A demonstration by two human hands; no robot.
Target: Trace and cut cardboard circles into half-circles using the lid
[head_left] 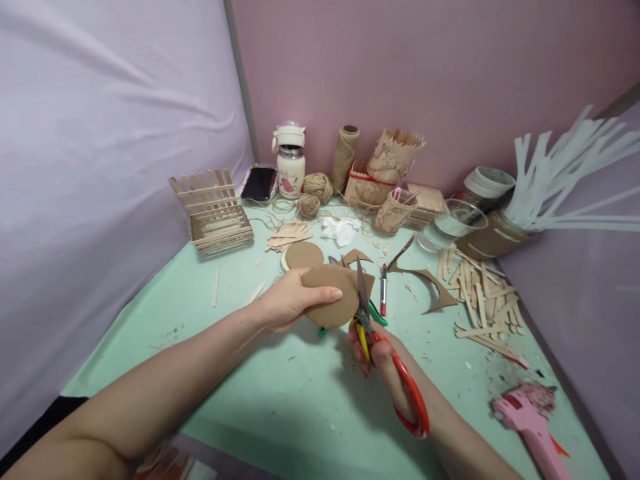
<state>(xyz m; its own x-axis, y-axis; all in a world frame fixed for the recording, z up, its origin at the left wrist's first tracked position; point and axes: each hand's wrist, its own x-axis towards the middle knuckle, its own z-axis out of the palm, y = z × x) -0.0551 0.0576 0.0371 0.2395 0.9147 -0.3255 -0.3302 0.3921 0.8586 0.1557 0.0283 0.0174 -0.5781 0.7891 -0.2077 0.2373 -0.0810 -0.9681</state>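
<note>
My left hand (293,300) pinches a roughly round piece of brown cardboard (327,280), thumb on top and the other fingers underneath. In my right hand (377,363) is a pair of scissors (413,393) with red handles, its blades apart at the right edge of the cardboard. A corner of cardboard sticks out beyond the blades. Behind the held piece lies another cardboard disc (305,255), resting on a pale round thing partly hidden by it. Cut cardboard scraps (435,287) and a red-and-white marker (383,290) lie on the table to the right.
Popsicle sticks (487,293) and a pink glue gun (530,420) occupy the right side. A stick basket (220,227), a phone (259,183), a bottle (291,167), twine balls (317,189) and a clear cup (450,227) stand along the back of the green table (280,413).
</note>
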